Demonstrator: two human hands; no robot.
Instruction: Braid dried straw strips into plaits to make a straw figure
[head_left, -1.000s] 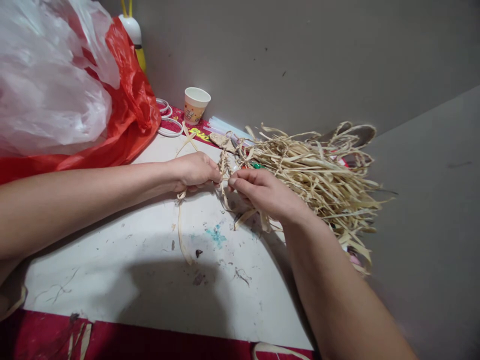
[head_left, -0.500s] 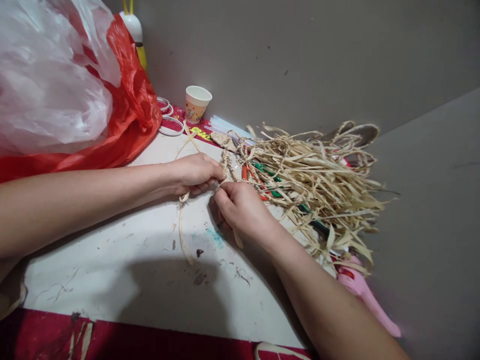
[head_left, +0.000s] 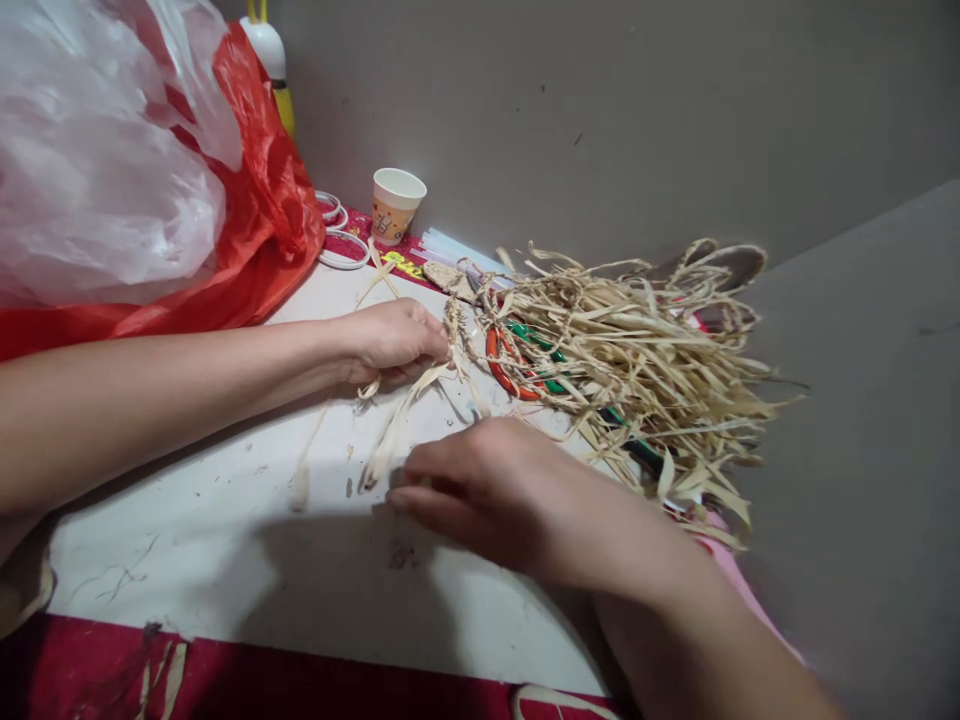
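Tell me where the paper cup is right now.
In the head view, the paper cup stands upright left of the middle, toward the top, near the gray wall, between the white rings and the pale straws.

Fibre strips (head_left: 630, 350) pale tan; paper cup (head_left: 394, 212) white, orange-patterned; plastic bag (head_left: 274, 200) bright red; board (head_left: 187, 560) white, dark-speckled.

My left hand (head_left: 401, 338) pinches braided straw (head_left: 453, 318) | my right hand (head_left: 480, 490), unclasped, above worktop (head_left: 202, 540) | straw bundle (head_left: 645, 370), right | paper cup (head_left: 395, 212), rear

Head-worn view, forward and down
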